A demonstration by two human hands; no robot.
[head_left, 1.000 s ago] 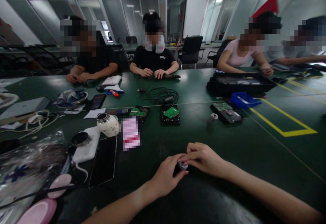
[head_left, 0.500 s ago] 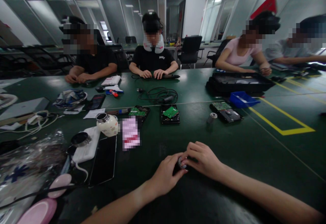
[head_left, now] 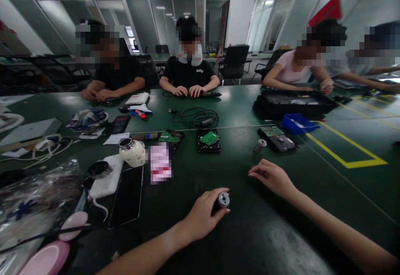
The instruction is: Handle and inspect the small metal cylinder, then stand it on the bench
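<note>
My left hand (head_left: 203,214) is closed around a small dark cylinder with a silver end cap (head_left: 223,200), held just above the green table (head_left: 237,175). My right hand (head_left: 273,178) hovers apart from it, further out and to the right, fingers loosely curled with nothing visible in them. A short grey cylinder (head_left: 260,145) lies on the table beyond my right hand, near an opened hard drive (head_left: 278,137). Another hard drive with a green circuit board (head_left: 209,140) sits straight ahead.
Left of me lie a dark tablet (head_left: 127,198), a white charger with cable (head_left: 106,181), a small white jar (head_left: 132,152), plastic bags and a pink object. A blue bin (head_left: 300,123), a black case (head_left: 293,103) and yellow floor-style tape lie right. Several people sit across the table.
My right hand has let go of the cylinder's end and moved away to the right and forward. My left hand still grips the cylinder in the same place.
</note>
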